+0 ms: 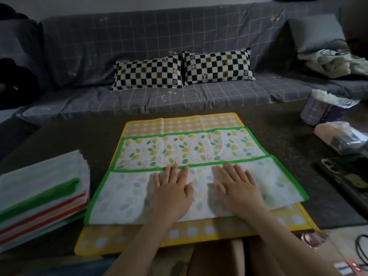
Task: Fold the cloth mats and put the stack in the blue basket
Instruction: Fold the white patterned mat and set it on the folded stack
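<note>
A green-edged cloth mat (191, 148) with a lemon and leaf print lies in the middle of the dark table. Its near part (123, 196) is folded over, pale underside up. My left hand (173, 188) and my right hand (237, 188) press flat on that folded part, side by side, fingers straight and spread. Under it lies a yellow checked mat (179, 121), showing at the far and near edges. A stack of folded mats (41, 196) with green, red and orange edges sits at the left. No blue basket is in view.
A grey checked sofa (139, 42) with two black-and-white checkered cushions (148, 72) stands behind the table. At the right are a purple tissue tub (320, 112), a wrapped packet (340, 136) and a phone (342, 174). Black cables (360, 248) lie at the lower right.
</note>
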The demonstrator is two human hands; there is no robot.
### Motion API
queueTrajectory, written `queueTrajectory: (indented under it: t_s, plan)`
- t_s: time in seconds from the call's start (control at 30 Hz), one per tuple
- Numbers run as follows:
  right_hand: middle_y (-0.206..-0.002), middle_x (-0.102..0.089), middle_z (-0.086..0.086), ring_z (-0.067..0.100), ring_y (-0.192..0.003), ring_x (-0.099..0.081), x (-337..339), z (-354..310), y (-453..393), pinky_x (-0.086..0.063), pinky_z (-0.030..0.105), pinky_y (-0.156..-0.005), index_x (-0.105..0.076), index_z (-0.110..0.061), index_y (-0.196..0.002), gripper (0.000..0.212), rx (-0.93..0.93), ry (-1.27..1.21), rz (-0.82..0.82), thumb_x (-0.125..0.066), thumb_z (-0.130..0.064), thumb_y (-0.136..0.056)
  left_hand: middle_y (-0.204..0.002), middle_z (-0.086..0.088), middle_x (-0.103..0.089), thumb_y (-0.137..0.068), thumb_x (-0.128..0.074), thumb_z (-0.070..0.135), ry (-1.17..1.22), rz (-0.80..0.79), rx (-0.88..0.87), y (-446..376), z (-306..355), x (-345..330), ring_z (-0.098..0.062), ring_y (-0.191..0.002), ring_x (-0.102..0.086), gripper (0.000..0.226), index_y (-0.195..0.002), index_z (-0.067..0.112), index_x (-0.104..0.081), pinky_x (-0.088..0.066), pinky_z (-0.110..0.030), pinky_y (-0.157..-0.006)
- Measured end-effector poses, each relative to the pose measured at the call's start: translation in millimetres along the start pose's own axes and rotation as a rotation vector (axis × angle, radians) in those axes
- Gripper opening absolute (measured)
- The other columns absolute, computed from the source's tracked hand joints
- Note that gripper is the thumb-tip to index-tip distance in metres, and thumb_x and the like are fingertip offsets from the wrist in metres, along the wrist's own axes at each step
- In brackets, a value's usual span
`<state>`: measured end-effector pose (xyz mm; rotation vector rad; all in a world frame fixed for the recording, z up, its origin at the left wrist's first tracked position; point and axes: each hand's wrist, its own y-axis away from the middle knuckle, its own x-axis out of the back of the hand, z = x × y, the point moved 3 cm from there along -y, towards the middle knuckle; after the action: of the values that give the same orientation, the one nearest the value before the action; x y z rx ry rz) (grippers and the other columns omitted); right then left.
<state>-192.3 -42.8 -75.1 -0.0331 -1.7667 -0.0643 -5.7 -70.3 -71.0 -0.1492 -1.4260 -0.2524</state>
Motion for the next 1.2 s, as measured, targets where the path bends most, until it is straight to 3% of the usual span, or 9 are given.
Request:
queueTrajectory:
  t_s: [0.27, 0.63, 0.93, 1.2]
  plan:
    - [-0.159, 0.003, -0.004, 0.016, -0.146, 0.01, 17.7, 62.5, 4.7, 0.004, 0.038, -0.119, -0.004, -0.038, -0.149, 0.06, -0.182, 0.007, 0.029, -0.013, -0.06, -0.094, -0.158, 0.006, 0.021, -0.099, -0.007, 0.049, -0.01, -0.001, 0.002, -1.2, -1.6, -2.9, -0.016, -0.144, 0.024, 0.056, -0.15, 0.037, 0.01, 0.014, -0.05, -0.116]
    - [-0.159, 0.006, 0.003, 0.02, -0.145, 0.013, 23.6, 59.0, 3.4, 0.007, 0.039, -0.119, -0.001, -0.033, -0.15, 0.061, -0.198, -0.012, -0.041, -0.014, -0.056, -0.096, -0.158, 0.003, 0.02, -0.098, -0.007, 0.05, -0.014, -0.016, 0.014, 1.2, 2.2, 1.0, -0.018, -0.144, 0.023, 0.057, -0.15, 0.035, 0.01, 0.013, -0.051, -0.116]
    - [-0.159, 0.005, 0.004, 0.02, -0.146, 0.011, 17.1, -34.9, -18.0, 0.006, 0.038, -0.117, -0.005, -0.03, -0.15, 0.052, 0.108, -0.085, -0.049, -0.018, -0.037, -0.101, -0.159, 0.002, 0.016, -0.099, -0.01, 0.05, -0.011, -0.017, 0.01, 2.7, 3.7, 4.3, -0.02, -0.146, 0.019, 0.057, -0.151, 0.034, 0.006, 0.011, -0.053, -0.116]
    - [-0.159, 0.002, -0.004, 0.014, -0.146, 0.006, -5.8, -48.8, -21.4, 0.004, 0.037, -0.118, -0.003, -0.035, -0.149, 0.052, 0.111, -0.006, 0.007, -0.009, -0.043, -0.098, -0.16, 0.005, 0.013, -0.098, -0.013, 0.053, 0.029, -0.014, -0.022, 5.7, -6.6, 4.3, -0.016, -0.146, 0.017, 0.058, -0.152, 0.035, 0.002, 0.013, -0.051, -0.116]
